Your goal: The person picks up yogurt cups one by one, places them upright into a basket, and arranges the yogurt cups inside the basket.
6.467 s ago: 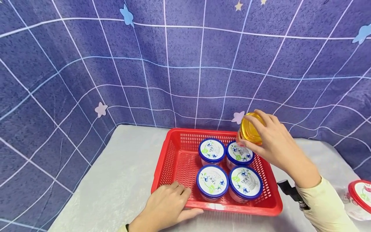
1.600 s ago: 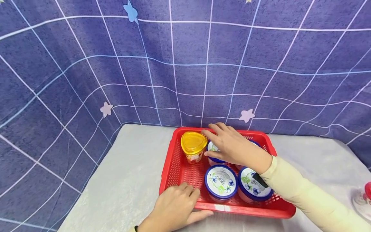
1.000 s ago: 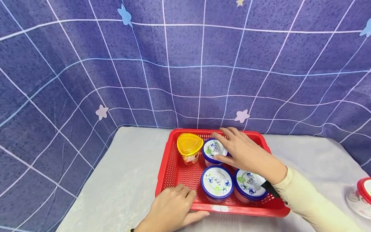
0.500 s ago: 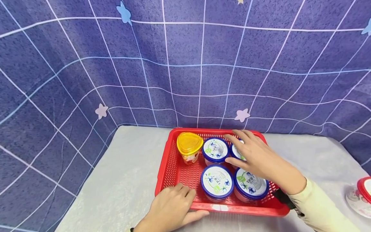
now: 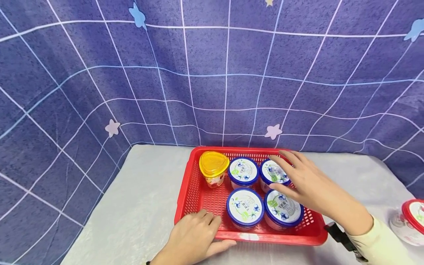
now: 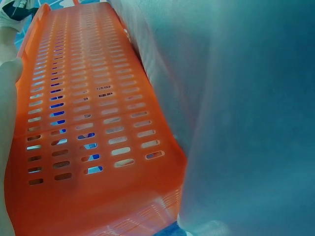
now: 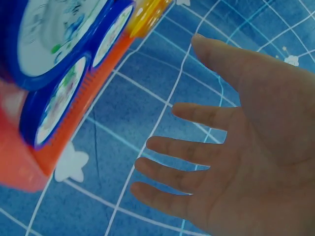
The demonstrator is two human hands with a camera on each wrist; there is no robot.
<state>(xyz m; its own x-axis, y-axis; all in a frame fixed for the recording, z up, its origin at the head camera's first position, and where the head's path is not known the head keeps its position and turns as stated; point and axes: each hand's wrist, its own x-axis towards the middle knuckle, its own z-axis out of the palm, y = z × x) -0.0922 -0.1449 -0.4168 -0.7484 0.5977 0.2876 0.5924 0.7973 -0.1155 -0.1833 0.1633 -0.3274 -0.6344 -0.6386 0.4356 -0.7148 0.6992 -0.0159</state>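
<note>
My left hand (image 5: 192,233) grips the front left rim of a red perforated basket (image 5: 281,239), fingers over the edge and thumb along the outside. At the basket's back left stands a yellow-lidded cup (image 5: 213,163), upright. Beside it are blue-lidded cups in two rows, back middle (image 5: 243,171), back right (image 5: 272,171), front middle (image 5: 245,207) and front right (image 5: 283,208). Over the right-hand cups hovers my right hand (image 5: 308,184), partly covering the back right one. The right wrist view shows the hand (image 7: 266,147) spread, holding nothing, apart from the lids.
A red-lidded cup (image 5: 409,222) stands on the table to the right of the basket, cut by the frame edge. The light grey tabletop (image 5: 132,206) extends left. Behind it hangs a purple grid-patterned cloth (image 5: 208,92).
The yellow-lidded cup, held in my right hand at first, now stands in the basket's back left. My right hand has let go and moved right. The left hand stays on the rim.
</note>
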